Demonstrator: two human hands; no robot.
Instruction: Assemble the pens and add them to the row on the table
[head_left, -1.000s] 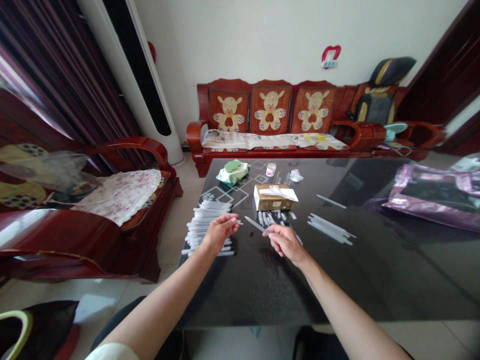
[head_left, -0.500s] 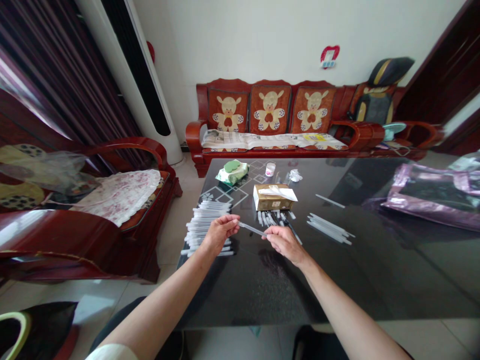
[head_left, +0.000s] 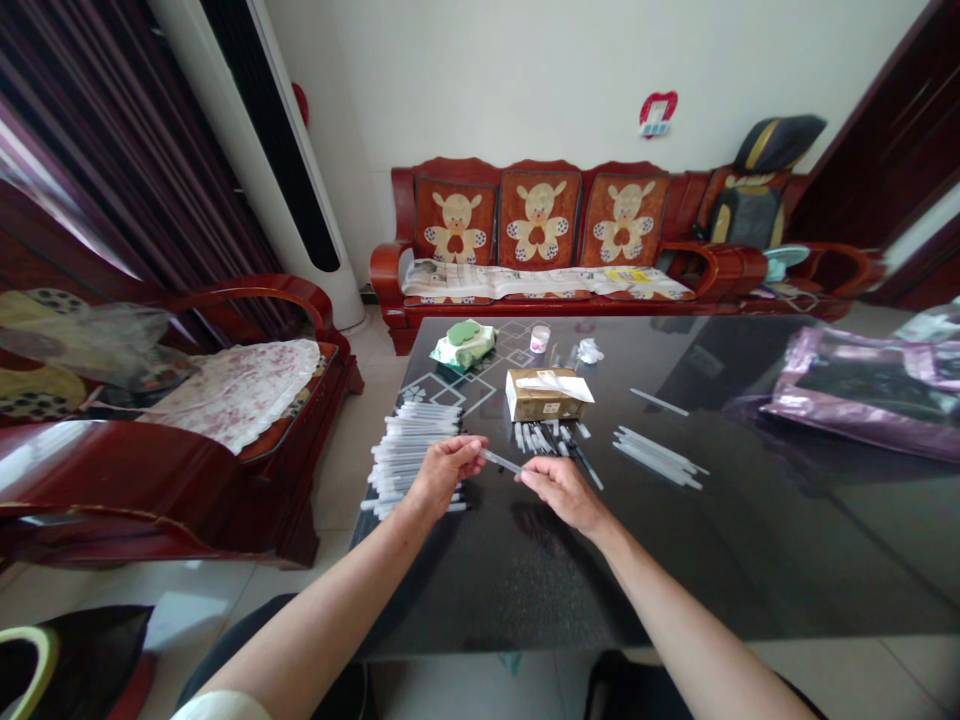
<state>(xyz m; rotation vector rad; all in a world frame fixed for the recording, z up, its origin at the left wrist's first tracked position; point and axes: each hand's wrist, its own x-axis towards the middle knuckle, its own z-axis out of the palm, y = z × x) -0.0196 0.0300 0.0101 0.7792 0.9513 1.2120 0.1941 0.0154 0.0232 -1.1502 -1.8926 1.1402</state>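
Note:
A slim, translucent white pen is stretched between my two hands above the dark tabletop. My left hand pinches its left end, and my right hand closes on its right end. Under and beside my left hand lies a thick pile of similar pens, some with black tips. Beyond my right hand, short white and black pen parts are scattered in front of the tissue box. A small bundle of white pen barrels lies farther right, with one single barrel behind it.
On the dark glossy table stand a gold tissue box, a green wipes pack, a small white cup and crumpled tissue. A purple-edged clear bag lies at right. A wooden sofa is behind.
My hands have come closer together along the pen, with my right hand shifting slightly left and my left hand slightly right. Less of the pen shows between them.

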